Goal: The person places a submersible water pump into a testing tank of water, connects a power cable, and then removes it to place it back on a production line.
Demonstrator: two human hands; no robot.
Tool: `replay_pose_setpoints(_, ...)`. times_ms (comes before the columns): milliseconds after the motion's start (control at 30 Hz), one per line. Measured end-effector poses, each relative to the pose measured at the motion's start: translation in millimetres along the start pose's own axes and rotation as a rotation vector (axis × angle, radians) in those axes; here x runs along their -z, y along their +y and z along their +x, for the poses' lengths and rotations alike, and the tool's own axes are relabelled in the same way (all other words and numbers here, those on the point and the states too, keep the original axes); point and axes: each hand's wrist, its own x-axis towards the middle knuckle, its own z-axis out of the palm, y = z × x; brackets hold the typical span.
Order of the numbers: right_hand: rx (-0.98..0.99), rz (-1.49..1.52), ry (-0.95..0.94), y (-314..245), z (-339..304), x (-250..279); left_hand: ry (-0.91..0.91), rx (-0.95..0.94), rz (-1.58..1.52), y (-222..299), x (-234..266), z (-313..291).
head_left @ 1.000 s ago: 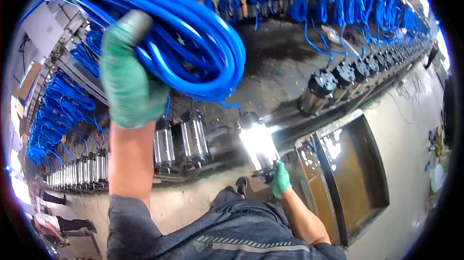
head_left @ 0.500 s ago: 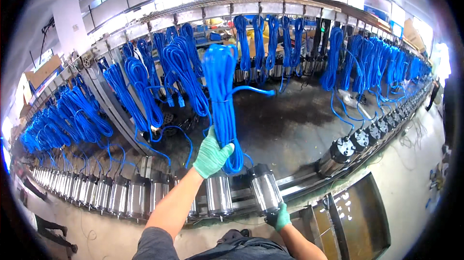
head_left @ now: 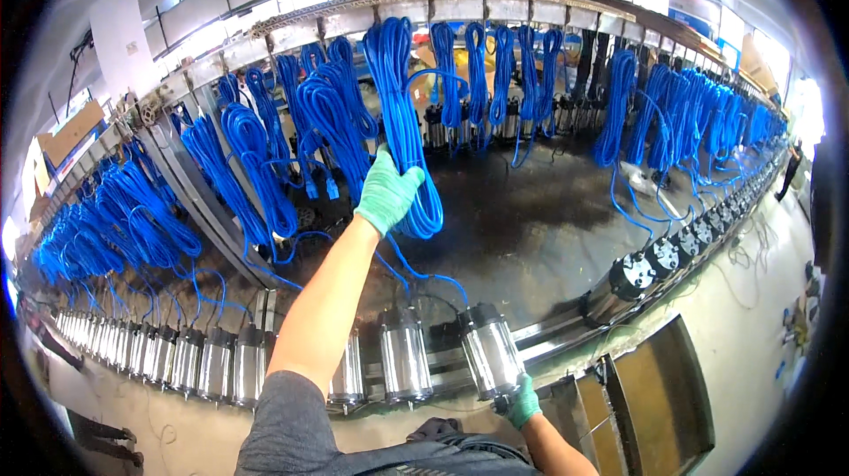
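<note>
In a green glove, my left hand [head_left: 389, 191] is closed around the lower left side of a bundled blue cable coil [head_left: 400, 114]. The coil hangs tall in front of the overhead rail, its top close to the rail. From it a blue lead runs down to the black-capped top of a shiny metal cylinder [head_left: 489, 354]. My right hand [head_left: 520, 402], also gloved in green, grips that cylinder at its bottom end, with some fingers hidden. The cylinder leans slightly, top to the left. Beside it stands another metal cylinder [head_left: 406, 359].
Blue cable coils [head_left: 332, 122] hang along the curved rail [head_left: 455, 9]. Rows of metal cylinders [head_left: 217, 361] line the rack edge on both sides. A dark metal bin [head_left: 659, 396] stands at lower right. Another person's legs [head_left: 102, 441] show at lower left.
My left hand has lifted the blue cable coil up and away, toward the rail. The lead to the cylinder now hangs lower in view. My right hand stays at the cylinder's bottom.
</note>
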Motion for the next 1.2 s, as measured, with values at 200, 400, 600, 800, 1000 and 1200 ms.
replay_pose_setpoints(200, 0.042, -0.025, 0.010, 9, -2, 6, -0.166, 0.240, -0.326, -29, -3, -29)
replay_pose_setpoints(400, 0.105, 0.046, 0.069, 2, -13, -9, -0.193, 0.366, -0.378, -35, 2, -26)
replay_pose_setpoints(600, -0.048, -0.078, -0.043, -3, -18, 13, -0.150, 0.392, -0.366, -57, 27, -23)
replay_pose_setpoints(800, 0.101, -0.149, 0.205, 22, -10, 61, -0.185, 0.322, -0.300, -68, 32, -5)
replay_pose_setpoints(1000, 0.138, 0.017, 0.153, 19, -27, 75, -0.189, 0.484, -0.344, -76, 29, 5)
replay_pose_setpoints(1200, 0.248, -0.133, 0.270, 30, 5, 93, -0.129, 0.481, -0.239, -50, -4, -1)
